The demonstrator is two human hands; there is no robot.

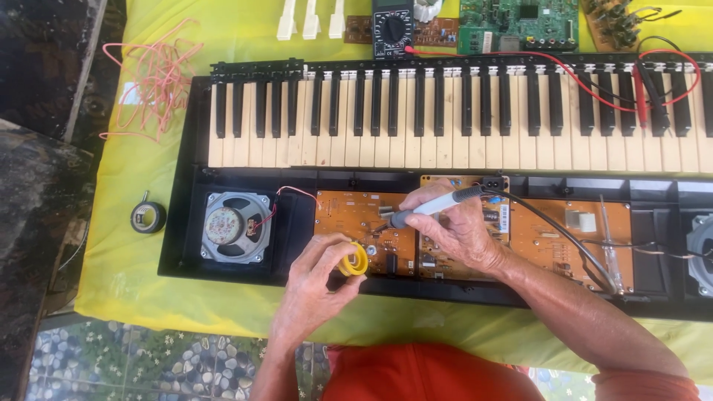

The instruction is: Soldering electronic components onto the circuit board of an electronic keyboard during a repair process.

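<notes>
Inside keyboard case (pixel 186 223), circuit board (pixel 356 223) under soldering iron (pixel 427 208), right hand (pixel 460 230).

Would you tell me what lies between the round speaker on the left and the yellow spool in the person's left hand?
In the head view, an orange circuit board lies between the speaker and the yellow spool, with thin red wires running from the speaker towards it.

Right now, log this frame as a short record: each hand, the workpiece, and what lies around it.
left hand: pinches a small yellow spool over the board
right hand: grips a soldering iron, tip down on the orange circuit board
workpiece: opened keyboard, keys up, boards and speaker exposed
surface: yellow cloth
top edge: multimeter with red and black leads, green board, three loose white keys
left side: pink wire tangle, small round black reel
</notes>
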